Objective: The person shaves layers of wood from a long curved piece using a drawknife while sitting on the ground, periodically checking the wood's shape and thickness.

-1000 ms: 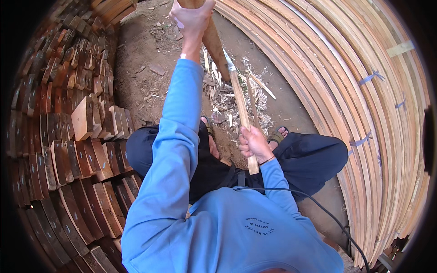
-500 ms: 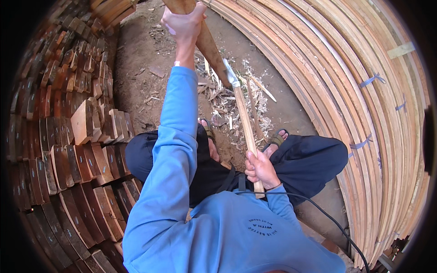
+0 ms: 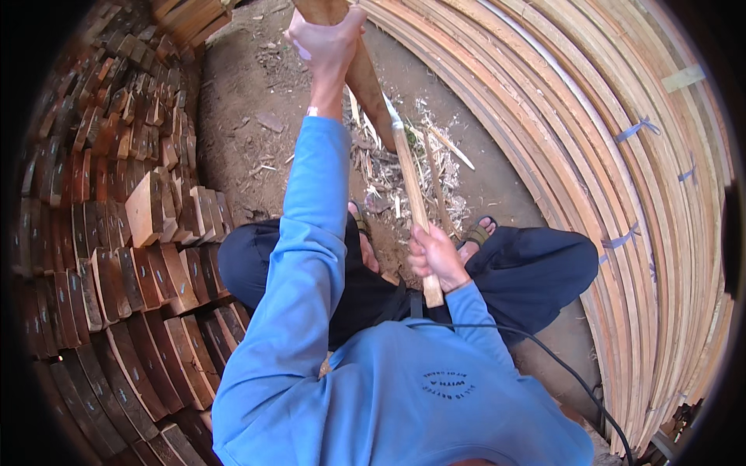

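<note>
At the top of the head view, my left hand [image 3: 330, 48] is wrapped round a long brown piece of wood [image 3: 368, 92]. The wood slants down and right, its lower end over the wood chips. My right hand [image 3: 437, 255] grips the pale wooden handle of a chopping tool [image 3: 409, 172] in front of my lap. Its narrow metal blade [image 3: 393, 113] lies right at the wood's lower right edge and is partly hidden there. I cannot tell whether blade and wood touch.
Chips and shavings [image 3: 441, 167] litter the dirt floor [image 3: 256, 85] between my sandalled feet. Stacked short boards [image 3: 144, 272] form a wall at left. Long strips of timber [image 3: 575, 147], tied with bluish bands, lie along the right. A black cable [image 3: 571, 371] crosses my lower right side.
My right hand and the chopping tool have moved forward, away from my body. My left hand and the piece of wood have shifted slightly right and nearer.
</note>
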Demonstrator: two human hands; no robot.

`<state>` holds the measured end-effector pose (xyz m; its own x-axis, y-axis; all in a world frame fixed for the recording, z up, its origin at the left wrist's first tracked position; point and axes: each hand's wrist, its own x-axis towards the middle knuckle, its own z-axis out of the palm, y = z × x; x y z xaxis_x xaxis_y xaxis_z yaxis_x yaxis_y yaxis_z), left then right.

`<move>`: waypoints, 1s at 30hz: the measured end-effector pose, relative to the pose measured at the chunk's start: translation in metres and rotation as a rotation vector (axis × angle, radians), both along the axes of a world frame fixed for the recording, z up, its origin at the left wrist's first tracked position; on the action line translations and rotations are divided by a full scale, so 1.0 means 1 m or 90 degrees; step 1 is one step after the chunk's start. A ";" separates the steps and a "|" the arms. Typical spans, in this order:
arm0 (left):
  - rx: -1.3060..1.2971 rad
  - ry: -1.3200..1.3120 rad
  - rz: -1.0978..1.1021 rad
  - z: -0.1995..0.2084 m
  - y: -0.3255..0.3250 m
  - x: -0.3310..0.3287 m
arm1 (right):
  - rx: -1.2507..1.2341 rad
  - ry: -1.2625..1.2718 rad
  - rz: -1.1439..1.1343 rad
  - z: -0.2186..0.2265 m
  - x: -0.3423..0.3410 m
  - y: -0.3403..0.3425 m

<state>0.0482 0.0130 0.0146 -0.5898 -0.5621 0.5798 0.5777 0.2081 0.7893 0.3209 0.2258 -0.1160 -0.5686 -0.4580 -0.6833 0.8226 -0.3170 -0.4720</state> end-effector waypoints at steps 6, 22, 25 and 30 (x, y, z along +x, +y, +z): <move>-0.001 -0.006 -0.025 -0.002 -0.018 -0.021 | 0.015 0.005 0.015 0.013 0.012 0.020; -0.009 0.083 -0.020 -0.003 0.001 -0.012 | 0.101 0.044 0.011 -0.044 -0.060 -0.038; 0.000 0.148 -0.110 -0.016 -0.008 -0.017 | -0.012 0.017 -0.021 -0.033 -0.056 -0.037; 0.019 0.146 -0.318 -0.025 -0.018 -0.018 | -0.021 -0.009 0.008 -0.040 -0.057 0.005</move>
